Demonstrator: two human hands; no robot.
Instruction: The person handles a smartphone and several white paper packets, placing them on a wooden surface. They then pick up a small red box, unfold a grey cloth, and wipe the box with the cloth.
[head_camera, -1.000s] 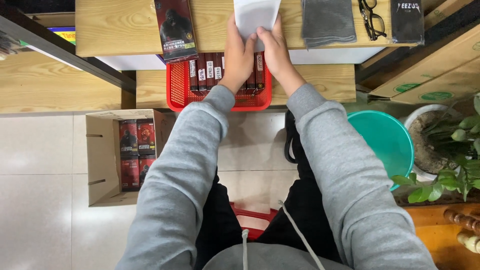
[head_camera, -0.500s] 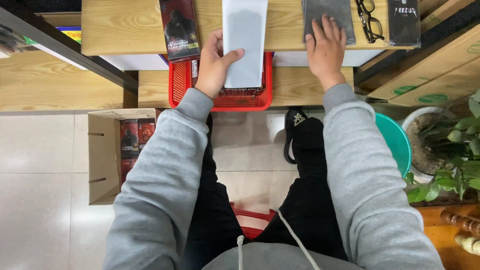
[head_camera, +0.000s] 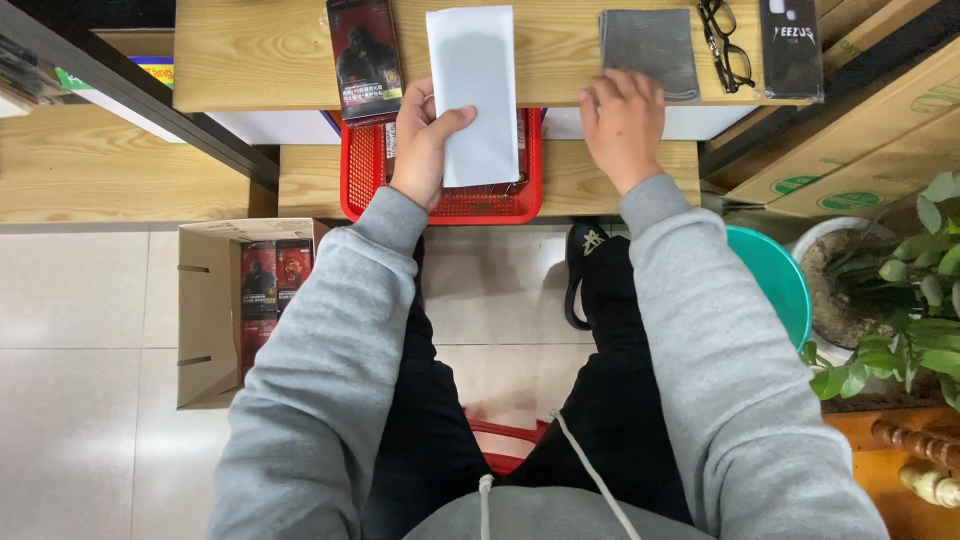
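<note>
Gripping a white sleeve (head_camera: 473, 95), my left hand (head_camera: 420, 150) has its thumb across the front and its fingers (head_camera: 415, 105) tucked behind the left edge, clamped on it. That sleeve is flat and upright from my view; its top lies over the wooden table (head_camera: 260, 55) and its bottom hangs above a red basket (head_camera: 440, 205).

My right hand (head_camera: 622, 125) lies palm down at the table's front edge, fingers (head_camera: 610, 88) together and slightly bent, holding nothing. Their tips touch the lower edge of a grey cloth (head_camera: 650, 48) spread flat on the table.

Just left of the sleeve, a dark packet (head_camera: 364, 55) lies on the table. Right of the cloth are black glasses (head_camera: 728, 45), then a black box (head_camera: 792, 45).

The basket rests on a lower wooden shelf (head_camera: 310, 180), with more dark packets showing through its mesh behind the sleeve.

On the tiled floor (head_camera: 90, 330) to my left stands an open carton (head_camera: 205, 320) holding red and black packets (head_camera: 275, 290). To my right are a teal bucket (head_camera: 775, 285) and a potted plant (head_camera: 900, 300). My grey sleeves and black trousers fill the foreground.
</note>
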